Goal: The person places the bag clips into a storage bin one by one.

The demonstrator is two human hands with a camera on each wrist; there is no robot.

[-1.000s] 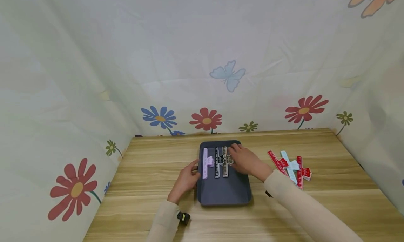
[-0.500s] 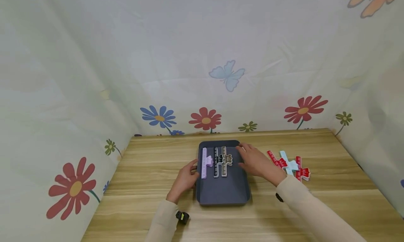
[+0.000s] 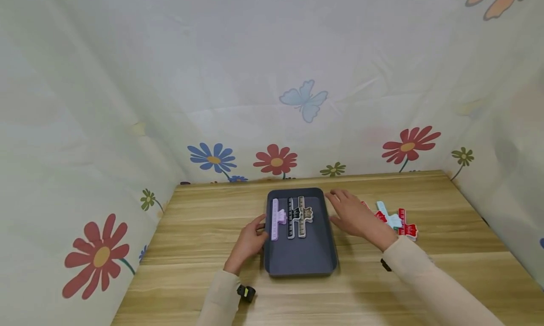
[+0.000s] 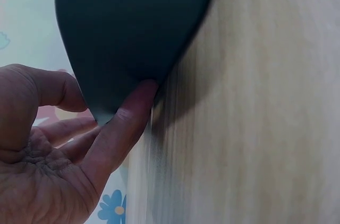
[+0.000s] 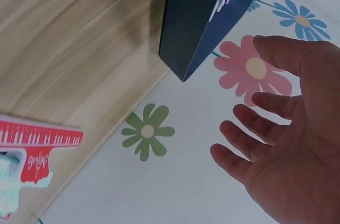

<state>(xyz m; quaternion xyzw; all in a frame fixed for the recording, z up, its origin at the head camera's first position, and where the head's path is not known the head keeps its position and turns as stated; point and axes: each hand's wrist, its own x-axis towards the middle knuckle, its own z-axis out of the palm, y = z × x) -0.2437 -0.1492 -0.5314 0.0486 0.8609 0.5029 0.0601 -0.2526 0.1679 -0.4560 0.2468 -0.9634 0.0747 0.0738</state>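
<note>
Three keyboard-patterned clips lie side by side in the dark tray (image 3: 299, 260): a lilac clip (image 3: 275, 219), a black clip (image 3: 291, 219) and a brown-and-cream clip (image 3: 302, 217). My left hand (image 3: 248, 241) holds the tray's left side, thumb at the rim and a finger against the outer wall (image 4: 122, 33). Just beyond the tray's right rim, my right hand (image 3: 350, 215) is held with fingers apart and nothing in them. To its right on the table are a pale blue clip (image 3: 394, 219) and two red clips, one (image 3: 407, 229) at the right, the other partly hidden by the hand.
The wooden table (image 3: 204, 217) runs back to a white flowered curtain (image 3: 238, 104), which also hangs at both sides. A small black device (image 3: 246, 293) is worn on the left wrist. In the right wrist view, a red clip (image 5: 40, 135) overlaps the pale blue one.
My right hand has let go of the brown-and-cream clip and moved right, out past the tray's rim. My left hand stays at the tray's left side.
</note>
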